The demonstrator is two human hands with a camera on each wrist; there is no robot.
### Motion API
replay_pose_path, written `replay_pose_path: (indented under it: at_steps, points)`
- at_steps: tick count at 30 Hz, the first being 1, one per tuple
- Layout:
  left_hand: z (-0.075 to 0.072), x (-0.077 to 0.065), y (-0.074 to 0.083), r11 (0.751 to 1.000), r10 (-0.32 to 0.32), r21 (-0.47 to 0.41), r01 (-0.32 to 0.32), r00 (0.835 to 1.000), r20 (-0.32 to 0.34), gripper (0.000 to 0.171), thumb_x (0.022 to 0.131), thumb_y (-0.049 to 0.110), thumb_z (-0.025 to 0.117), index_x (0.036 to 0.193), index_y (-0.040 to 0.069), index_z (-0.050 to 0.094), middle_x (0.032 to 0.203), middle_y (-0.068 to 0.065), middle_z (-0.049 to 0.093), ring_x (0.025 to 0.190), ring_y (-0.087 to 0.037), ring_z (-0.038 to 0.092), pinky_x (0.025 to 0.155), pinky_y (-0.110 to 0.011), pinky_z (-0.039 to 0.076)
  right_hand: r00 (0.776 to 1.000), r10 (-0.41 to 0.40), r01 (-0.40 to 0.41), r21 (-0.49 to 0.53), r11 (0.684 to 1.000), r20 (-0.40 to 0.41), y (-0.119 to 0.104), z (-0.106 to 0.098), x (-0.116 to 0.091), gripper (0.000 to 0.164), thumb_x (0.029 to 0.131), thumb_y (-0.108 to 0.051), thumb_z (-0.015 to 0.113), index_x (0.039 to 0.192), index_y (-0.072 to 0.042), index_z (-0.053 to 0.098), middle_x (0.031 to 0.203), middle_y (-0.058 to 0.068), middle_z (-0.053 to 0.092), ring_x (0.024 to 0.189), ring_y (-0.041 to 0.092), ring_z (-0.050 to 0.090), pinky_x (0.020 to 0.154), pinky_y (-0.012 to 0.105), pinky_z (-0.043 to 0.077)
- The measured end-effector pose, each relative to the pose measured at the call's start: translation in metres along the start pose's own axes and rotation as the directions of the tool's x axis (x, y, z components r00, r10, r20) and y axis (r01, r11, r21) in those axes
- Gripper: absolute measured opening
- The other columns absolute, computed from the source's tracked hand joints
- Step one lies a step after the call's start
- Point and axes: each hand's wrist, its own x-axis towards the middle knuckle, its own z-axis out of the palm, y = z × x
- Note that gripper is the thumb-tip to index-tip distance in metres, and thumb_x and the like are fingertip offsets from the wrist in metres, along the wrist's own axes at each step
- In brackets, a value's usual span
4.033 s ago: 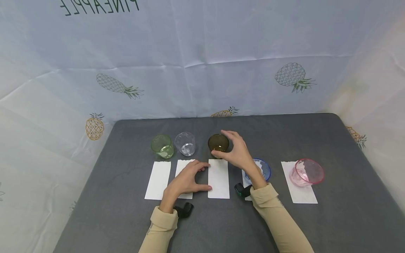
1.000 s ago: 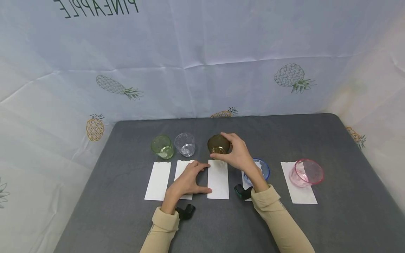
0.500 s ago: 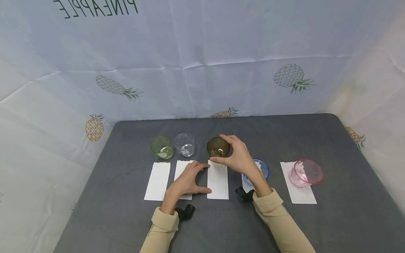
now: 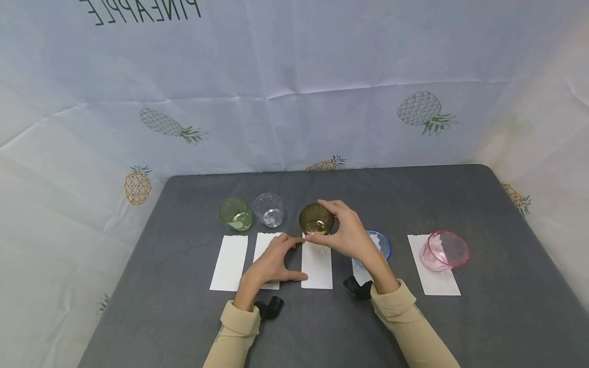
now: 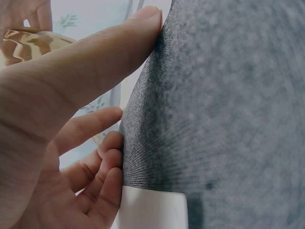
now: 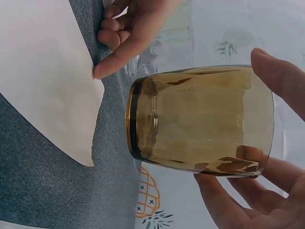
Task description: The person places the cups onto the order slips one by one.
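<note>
My right hand (image 4: 345, 232) holds an amber glass tumbler (image 4: 316, 219) by its sides, thumb on one side and fingers on the other. The tumbler's base overlaps the back edge of the middle white paper strip (image 4: 317, 268). In the right wrist view the tumbler (image 6: 200, 119) has its base towards the paper (image 6: 47, 71). My left hand (image 4: 271, 260) rests with index finger and thumb spread, their tips touching the left edge of that strip. Its other fingers are bent in the left wrist view, and part of a second strip (image 4: 267, 244) is hidden beneath this hand.
A green glass (image 4: 236, 214) and a clear glass (image 4: 269, 209) stand behind the left strips, including the leftmost strip (image 4: 229, 263). Partly behind my right wrist, a blue glass (image 4: 384, 245) stands on a strip. A pink glass (image 4: 445, 250) stands on the rightmost strip (image 4: 439, 286).
My right hand has closed around the amber tumbler and brought it a little towards me, from behind the middle strip to its back edge. My left hand has stayed nearly still.
</note>
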Motion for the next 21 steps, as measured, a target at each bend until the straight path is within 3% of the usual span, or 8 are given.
replay_pose_path:
  at_steps: [21]
  points:
    - [-0.002, 0.001, 0.001, 0.999, -0.022, -0.027, 0.022, 1.000, 0.009, 0.085, 0.071, 0.040, 0.093, 0.142, 0.007, 0.058, 0.121, -0.011, 0.059, 0.113, -0.025, 0.055, 0.101, -0.047, 0.049, 0.999, 0.001, -0.002, 0.005, 1.000, 0.053, -0.002, 0.002, -0.011, 0.083, 0.078, -0.028, 0.089, 0.148, -0.003, 0.052, 0.140, 0.019, 0.059, 0.121, 0.037, 0.060, 0.095, 0.056, 0.053]
